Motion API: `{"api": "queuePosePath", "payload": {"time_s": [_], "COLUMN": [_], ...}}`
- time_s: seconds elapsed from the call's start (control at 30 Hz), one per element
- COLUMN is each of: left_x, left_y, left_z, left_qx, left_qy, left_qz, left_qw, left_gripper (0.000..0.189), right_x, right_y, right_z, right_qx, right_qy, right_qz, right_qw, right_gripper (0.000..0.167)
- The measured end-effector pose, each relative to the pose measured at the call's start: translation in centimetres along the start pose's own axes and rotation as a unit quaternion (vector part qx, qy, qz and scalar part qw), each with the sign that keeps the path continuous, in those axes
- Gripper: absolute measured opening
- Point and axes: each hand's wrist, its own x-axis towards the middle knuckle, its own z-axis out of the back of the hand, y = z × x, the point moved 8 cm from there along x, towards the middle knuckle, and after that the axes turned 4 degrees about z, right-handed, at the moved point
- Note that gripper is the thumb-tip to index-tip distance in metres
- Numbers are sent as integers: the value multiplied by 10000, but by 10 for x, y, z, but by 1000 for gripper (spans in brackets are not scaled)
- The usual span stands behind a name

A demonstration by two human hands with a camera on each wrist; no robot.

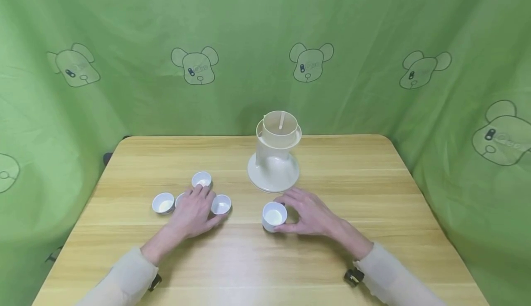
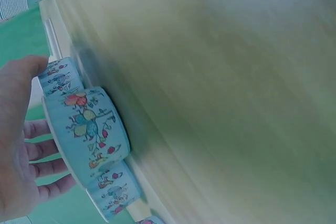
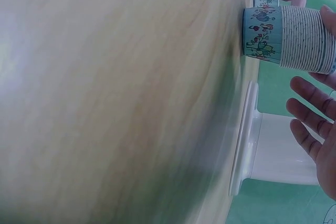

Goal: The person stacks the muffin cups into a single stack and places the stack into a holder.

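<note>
On the table's right half my right hand (image 1: 309, 213) grips a tall stack of nested paper cups (image 3: 307, 38) between thumb and forefinger. Its other fingers (image 3: 315, 98) spread away from the stack. The stack stands upright, white inside and pale blue with printed flowers outside. My left hand (image 1: 194, 211) reaches over a cluster of single paper cups of the same print. Its thumb meets the rim of the rightmost cup (image 1: 221, 204), and its remaining fingers extend loosely behind a nearer cup (image 2: 86, 129). A far cup (image 1: 201, 179) and a leftmost cup (image 1: 163, 203) stand upright; another is partly hidden by the hand.
Behind the stack stands a cream-white device (image 1: 274, 174) with a round base and an open cylinder (image 1: 280, 126) on top. A wood-grain table (image 1: 249, 269) carries everything. Green curtains (image 1: 249, 29) with printed bear heads hang at the back and sides.
</note>
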Motion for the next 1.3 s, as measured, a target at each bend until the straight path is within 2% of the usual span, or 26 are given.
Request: {"api": "queuePosePath", "payload": {"time_s": [0.2,0.53,0.77,0.93,1.3], "left_x": [1,6,9,11,19], "left_y": [-7,-19,-30,-37,-46], "left_z": [2,16,22,27,33], "left_qx": [-127,-454,-541,-695,-1137], "left_qy": [-74,-166,28,45,134], "left_qz": [-82,-38,-150,-273,-204], "left_qw": [9999,9988,9984,9972,9932], "left_gripper": [61,60,61,61,61], "right_x": [0,1,1,0,0], "right_y": [0,0,-1,-1,-6], "right_z": [1,2,1,1,-4], "right_qx": [-25,3,85,179,514], "right_qy": [-18,-81,-43,-112,-25], "right_qz": [16,48,4,33,-98], "right_qw": [10000,10000,10000,9998,9986], "right_gripper": [66,65,65,65,65]}}
